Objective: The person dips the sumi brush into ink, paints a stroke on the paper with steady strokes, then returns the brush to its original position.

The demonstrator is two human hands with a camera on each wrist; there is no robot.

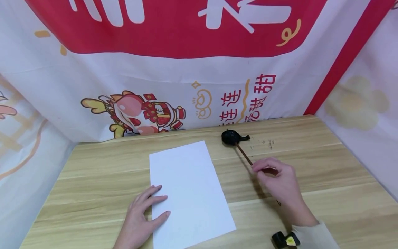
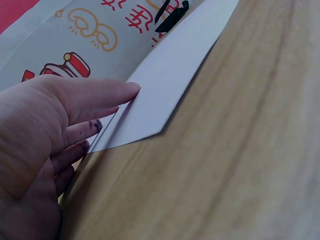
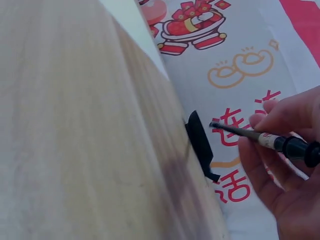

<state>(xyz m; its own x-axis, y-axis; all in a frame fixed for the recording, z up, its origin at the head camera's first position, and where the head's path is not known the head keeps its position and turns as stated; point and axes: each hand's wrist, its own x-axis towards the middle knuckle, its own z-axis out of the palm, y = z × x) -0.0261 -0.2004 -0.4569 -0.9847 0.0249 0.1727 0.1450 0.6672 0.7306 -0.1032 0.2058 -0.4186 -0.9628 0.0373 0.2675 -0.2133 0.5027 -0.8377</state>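
A blank white sheet of paper (image 1: pixel 189 193) lies on the wooden table (image 1: pixel 311 193). My left hand (image 1: pixel 158 202) rests flat on the sheet's left edge, fingers straight; in the left wrist view its fingers (image 2: pixel 95 95) lie along the paper (image 2: pixel 170 80). My right hand (image 1: pixel 256 168) pinches a thin brown brush (image 1: pixel 244 154). The brush tip reaches a small black ink dish (image 1: pixel 231 137) near the table's back edge. In the right wrist view the fingers (image 3: pixel 280 125) hold the brush (image 3: pixel 250 133) just short of the dish (image 3: pixel 200 142).
A red and white printed banner (image 1: pixel 186 86) walls in the table at the back and on both sides. A few small ink marks (image 1: pixel 268 143) dot the wood right of the dish. A black and yellow wrist device (image 1: pixel 284 239) sits at my right sleeve.
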